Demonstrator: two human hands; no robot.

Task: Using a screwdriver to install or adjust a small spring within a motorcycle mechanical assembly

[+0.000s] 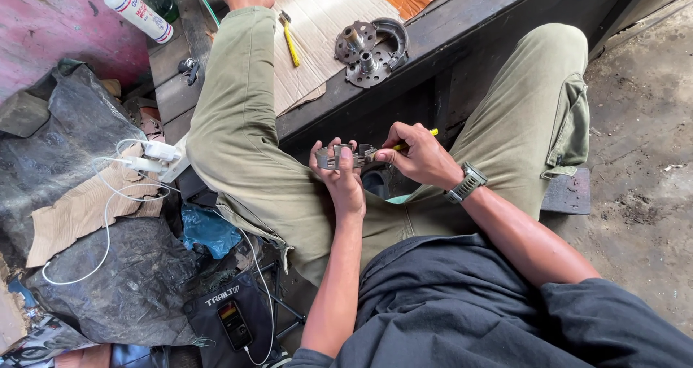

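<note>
Head view: left hand (345, 182) fingers grip a metal part (346, 156); right hand (419, 155) fingers pinch a yellow tool (413, 140).

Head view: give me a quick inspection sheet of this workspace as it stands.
Surface: dark wooden bench, cardboard sheet laid on it.
Job's things: small metal part in left hand; yellow-handled tool in right hand, tip at the part.
Clutter: metal hub parts, yellow tool, white bottle, black plastic sheets, blue bag.
Grippers: both hands closed around their items.
Cables: white cable looping to a phone.
Surroundings: dirty concrete floor.
</note>
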